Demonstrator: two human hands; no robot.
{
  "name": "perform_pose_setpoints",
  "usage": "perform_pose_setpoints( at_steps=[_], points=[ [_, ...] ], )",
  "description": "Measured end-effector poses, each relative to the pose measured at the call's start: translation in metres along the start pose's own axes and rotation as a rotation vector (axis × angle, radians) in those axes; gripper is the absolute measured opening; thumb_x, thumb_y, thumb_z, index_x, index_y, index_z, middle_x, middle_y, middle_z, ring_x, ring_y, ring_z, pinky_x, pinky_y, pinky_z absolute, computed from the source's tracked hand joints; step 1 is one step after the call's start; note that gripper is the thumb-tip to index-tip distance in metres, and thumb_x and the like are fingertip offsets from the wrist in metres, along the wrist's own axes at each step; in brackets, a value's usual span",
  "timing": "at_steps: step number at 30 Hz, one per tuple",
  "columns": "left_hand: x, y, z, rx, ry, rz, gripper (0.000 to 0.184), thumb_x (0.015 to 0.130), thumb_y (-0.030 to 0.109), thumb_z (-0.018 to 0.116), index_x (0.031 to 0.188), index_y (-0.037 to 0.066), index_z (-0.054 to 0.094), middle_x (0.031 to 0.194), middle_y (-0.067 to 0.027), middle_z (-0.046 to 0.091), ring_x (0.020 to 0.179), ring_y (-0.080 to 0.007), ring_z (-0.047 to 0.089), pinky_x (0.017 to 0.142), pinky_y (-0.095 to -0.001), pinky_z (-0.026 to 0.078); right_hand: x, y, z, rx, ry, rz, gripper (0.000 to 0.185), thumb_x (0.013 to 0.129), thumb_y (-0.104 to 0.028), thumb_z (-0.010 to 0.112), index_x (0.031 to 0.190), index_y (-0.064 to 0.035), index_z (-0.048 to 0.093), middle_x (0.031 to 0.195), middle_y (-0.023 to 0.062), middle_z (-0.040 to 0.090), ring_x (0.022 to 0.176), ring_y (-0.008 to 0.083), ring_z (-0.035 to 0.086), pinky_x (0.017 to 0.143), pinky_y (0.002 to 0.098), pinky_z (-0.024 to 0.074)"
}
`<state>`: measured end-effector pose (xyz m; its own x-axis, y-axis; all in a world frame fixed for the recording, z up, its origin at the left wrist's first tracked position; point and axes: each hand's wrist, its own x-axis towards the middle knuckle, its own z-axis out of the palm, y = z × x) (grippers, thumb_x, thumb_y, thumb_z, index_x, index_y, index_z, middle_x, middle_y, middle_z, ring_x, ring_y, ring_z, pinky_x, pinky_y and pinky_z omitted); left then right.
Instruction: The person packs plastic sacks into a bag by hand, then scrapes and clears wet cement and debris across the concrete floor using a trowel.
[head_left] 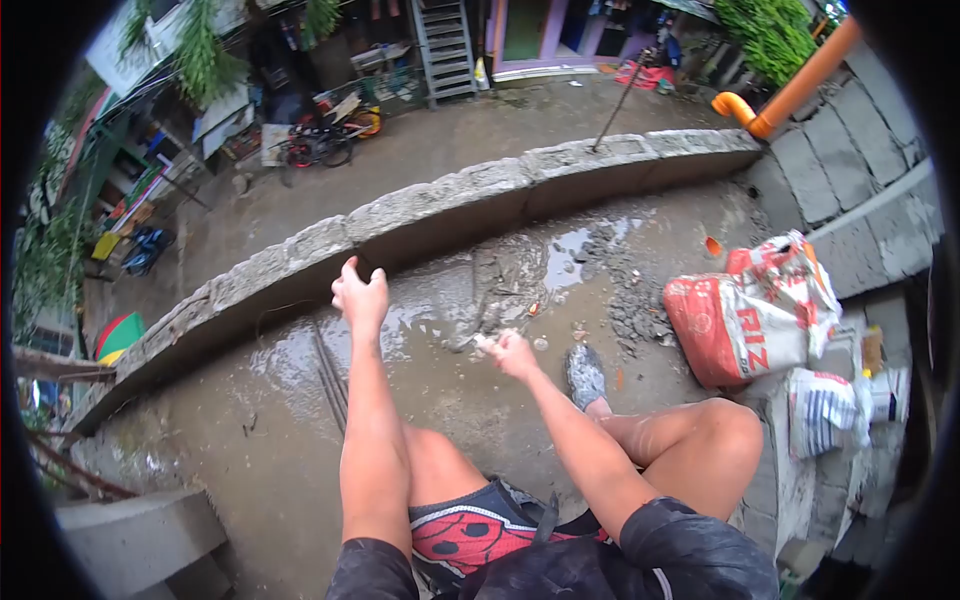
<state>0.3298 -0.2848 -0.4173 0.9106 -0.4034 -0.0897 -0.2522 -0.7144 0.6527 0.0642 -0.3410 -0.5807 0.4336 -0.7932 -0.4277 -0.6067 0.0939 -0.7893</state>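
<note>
My left hand [360, 294] reaches forward close to the low block wall [440, 207], its thumb and forefinger apart and nothing visible in it. I cannot tell whether its fingertips touch the wall. My right hand [514, 356] is closed around a small whitish object [486, 343], above the wet, muddy floor [420, 400]. What lies beyond that object's tip blends into the grey mud, so its kind is unclear. A heap of wet grey mortar [640, 305] lies ahead and to the right of my right hand.
A red and white sack [740, 325] stands at the right, with a smaller striped bag [822, 412] nearby. Thin rods [330, 375] lie on the floor at the left. An orange pipe [805, 80] rises at the far right corner. Concrete blocks [140, 540] stand at the lower left.
</note>
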Motion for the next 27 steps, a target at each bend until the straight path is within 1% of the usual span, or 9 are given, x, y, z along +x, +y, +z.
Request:
perform_pose_setpoints(
  at_steps=[7, 9, 15, 19, 20, 21, 23, 25, 27],
  points=[
    [-0.014, 0.057, 0.035, -0.188, 0.024, 0.106, 0.052, 0.077, 0.025, 0.061, 0.127, 0.013, 0.05, 0.127, -0.0211, 0.043, 0.12, -0.038, 0.038, 0.101, -0.0475, 0.034, -0.013, -0.013, 0.06, -0.38, -0.388, -0.254, 0.058, 0.07, -0.059, 0.072, 0.063, -0.0054, 0.052, 0.062, 0.0082, 0.062, 0.054, 0.0166, 0.059, 0.054, 0.0328, 0.0482],
    [-0.006, 0.047, 0.03, -0.144, 0.046, 0.073, 0.051, 0.077, 0.025, 0.06, 0.126, 0.012, 0.05, 0.126, -0.0211, 0.044, 0.119, -0.038, 0.039, 0.101, -0.0474, 0.034, 0.007, -0.018, 0.051, -0.303, -0.503, 0.002, 0.057, 0.069, -0.058, 0.073, 0.066, -0.0053, 0.052, 0.06, 0.0073, 0.061, 0.048, 0.0154, 0.056, 0.049, 0.0337, 0.0478],
    [0.018, -0.01, 0.015, -0.072, 0.141, -0.024, 0.048, 0.076, 0.026, 0.059, 0.121, 0.01, 0.054, 0.12, -0.0205, 0.051, 0.115, -0.037, 0.043, 0.101, -0.0442, 0.032, 0.035, 0.049, -0.048, 0.231, 0.102, 0.242, 0.052, 0.073, -0.046, 0.077, 0.065, -0.011, 0.039, 0.053, 0.005, 0.055, 0.041, 0.0092, 0.049, 0.037, 0.0245, 0.0391],
    [0.015, -0.005, 0.01, -0.05, 0.155, -0.028, 0.047, 0.076, 0.025, 0.06, 0.12, 0.009, 0.055, 0.119, -0.0207, 0.051, 0.114, -0.0363, 0.044, 0.1, -0.0437, 0.032, 0.011, 0.032, -0.06, 0.114, 0.085, 0.201, 0.052, 0.075, -0.045, 0.075, 0.065, -0.0104, 0.038, 0.051, 0.0051, 0.054, 0.039, 0.01, 0.048, 0.037, 0.0265, 0.0394],
    [0.014, -0.002, 0.008, -0.053, 0.158, -0.054, 0.047, 0.076, 0.025, 0.06, 0.12, 0.009, 0.055, 0.118, -0.0206, 0.052, 0.114, -0.0359, 0.044, 0.1, -0.0434, 0.033, 0.011, 0.033, -0.041, 0.07, 0.039, 0.077, 0.052, 0.074, -0.045, 0.076, 0.063, -0.01, 0.039, 0.052, 0.005, 0.054, 0.042, 0.0112, 0.05, 0.04, 0.0289, 0.0408],
    [0.013, -0.002, 0.008, -0.052, 0.162, -0.051, 0.047, 0.076, 0.025, 0.06, 0.12, 0.009, 0.055, 0.118, -0.0206, 0.052, 0.114, -0.0359, 0.044, 0.1, -0.0434, 0.033, 0.015, 0.016, -0.023, -0.153, -0.115, 0.06, 0.058, 0.071, -0.06, 0.07, 0.071, -0.0064, 0.049, 0.067, 0.0092, 0.059, 0.062, 0.0184, 0.058, 0.058, 0.0351, 0.0463],
    [0.014, -0.006, 0.009, -0.08, 0.177, -0.032, 0.046, 0.076, 0.025, 0.061, 0.119, 0.009, 0.056, 0.117, -0.0205, 0.052, 0.112, -0.035, 0.046, 0.099, -0.0436, 0.033, 0.026, -0.029, 0.027, -0.314, -0.288, -0.027, 0.066, 0.069, -0.07, 0.063, 0.085, -0.0057, 0.057, 0.085, 0.0173, 0.064, 0.081, 0.0339, 0.061, 0.07, 0.0431, 0.0466],
    [0.011, -0.005, 0.009, -0.057, 0.19, -0.015, 0.046, 0.076, 0.024, 0.06, 0.119, 0.008, 0.056, 0.117, -0.0205, 0.052, 0.111, -0.0348, 0.047, 0.099, -0.044, 0.034, 0.047, -0.05, 0.074, -0.321, -0.32, 0.037, 0.063, 0.07, -0.065, 0.066, 0.095, -0.0079, 0.056, 0.101, 0.0172, 0.063, 0.096, 0.0346, 0.06, 0.08, 0.045, 0.0465],
    [0.006, -0.007, 0.004, 0.073, 0.207, -0.01, 0.045, 0.079, 0.024, 0.063, 0.12, 0.007, 0.057, 0.115, -0.0182, 0.054, 0.107, -0.0297, 0.054, 0.093, -0.0384, 0.042, 0.061, -0.058, 0.078, -0.236, -0.192, 0.142, 0.061, 0.071, -0.063, 0.068, 0.092, -0.0062, 0.057, 0.1, 0.0177, 0.064, 0.095, 0.0339, 0.061, 0.08, 0.0441, 0.0469]
  ],
)
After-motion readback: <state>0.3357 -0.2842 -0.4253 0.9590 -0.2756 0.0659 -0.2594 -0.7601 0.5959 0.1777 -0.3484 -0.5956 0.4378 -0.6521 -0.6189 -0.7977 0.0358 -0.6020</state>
